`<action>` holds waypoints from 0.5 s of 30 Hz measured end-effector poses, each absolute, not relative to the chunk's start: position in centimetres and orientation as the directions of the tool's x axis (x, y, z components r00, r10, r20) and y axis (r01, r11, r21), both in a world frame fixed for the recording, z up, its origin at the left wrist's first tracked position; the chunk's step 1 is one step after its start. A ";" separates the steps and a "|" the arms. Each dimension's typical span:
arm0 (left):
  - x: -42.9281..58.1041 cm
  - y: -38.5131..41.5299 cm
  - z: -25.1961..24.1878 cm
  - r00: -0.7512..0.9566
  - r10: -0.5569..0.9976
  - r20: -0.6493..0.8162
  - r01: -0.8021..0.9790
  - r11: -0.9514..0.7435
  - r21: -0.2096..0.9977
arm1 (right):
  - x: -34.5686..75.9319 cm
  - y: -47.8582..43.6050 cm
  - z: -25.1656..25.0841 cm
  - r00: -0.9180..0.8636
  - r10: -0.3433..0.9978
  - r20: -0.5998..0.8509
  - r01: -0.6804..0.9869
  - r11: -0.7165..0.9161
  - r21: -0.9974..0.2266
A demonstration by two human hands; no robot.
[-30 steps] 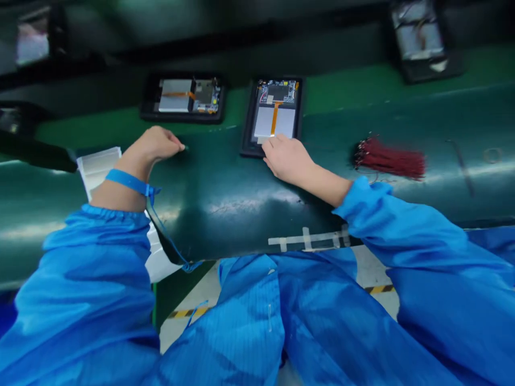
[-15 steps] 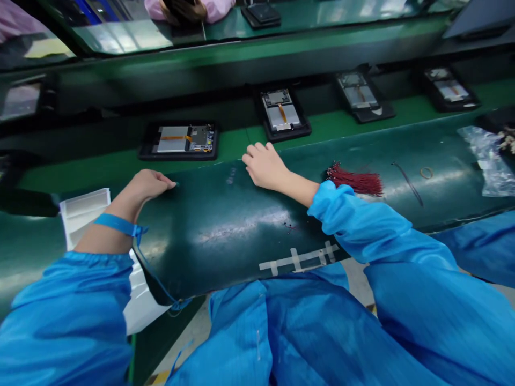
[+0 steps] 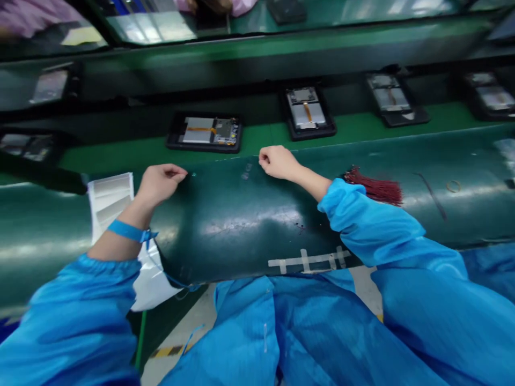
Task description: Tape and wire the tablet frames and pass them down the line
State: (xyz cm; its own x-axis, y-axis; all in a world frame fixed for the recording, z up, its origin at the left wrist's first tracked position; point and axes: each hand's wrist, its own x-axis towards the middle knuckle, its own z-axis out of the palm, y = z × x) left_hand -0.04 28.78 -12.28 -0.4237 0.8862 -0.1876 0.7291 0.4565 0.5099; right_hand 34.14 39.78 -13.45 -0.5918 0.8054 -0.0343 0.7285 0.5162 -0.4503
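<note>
My left hand (image 3: 161, 183) hovers over the left part of the green work mat (image 3: 233, 246), thumb and fingertips pinched together. Just right of its fingertips is a tiny green speck (image 3: 193, 174). A blue wrist strap (image 3: 129, 231) circles that wrist. Near the mat's far edge, my right hand (image 3: 279, 162) is closed with fingers curled. Whatever either hand may hold is hidden or too small to see. Beyond my hands lie an opened tablet-like device (image 3: 199, 131) on its side and another opened device (image 3: 306, 112), both showing silver batteries and orange ribbon cables.
A bundle of dark red wires (image 3: 380, 186) lies beyond my right sleeve, with a loose wire (image 3: 432, 195) and a rubber band (image 3: 453, 186) farther right. White paper (image 3: 110, 198) is under my left forearm. More opened devices (image 3: 390, 94) line the green belt (image 3: 261, 139). Across it, a co-worker's hands show.
The view has turned left, so everything sits farther right in it. My left fingertips have drawn slightly away from the green speck. My right hand's fingers have curled in more.
</note>
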 end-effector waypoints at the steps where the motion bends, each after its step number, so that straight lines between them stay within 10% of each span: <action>1: 0.0 28.7 -12.4 -0.417 0.891 -0.182 0.728 0.447 0.520 | 33.9 39.7 -13.7 -0.592 0.806 -0.029 0.727 0.518 -0.451; 15: -2.0 36.0 -14.6 -0.606 0.792 -0.070 0.521 0.461 0.718 | 27.4 43.2 -15.8 -0.319 0.947 0.022 0.830 0.290 -0.477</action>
State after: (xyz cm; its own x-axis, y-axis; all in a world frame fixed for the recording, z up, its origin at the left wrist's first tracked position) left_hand -2.03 35.96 -14.57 -0.6059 0.7925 -0.0698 0.5208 0.4614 0.7182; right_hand 27.38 43.17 -15.76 -0.3193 0.9474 0.0216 0.8297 0.2905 -0.4767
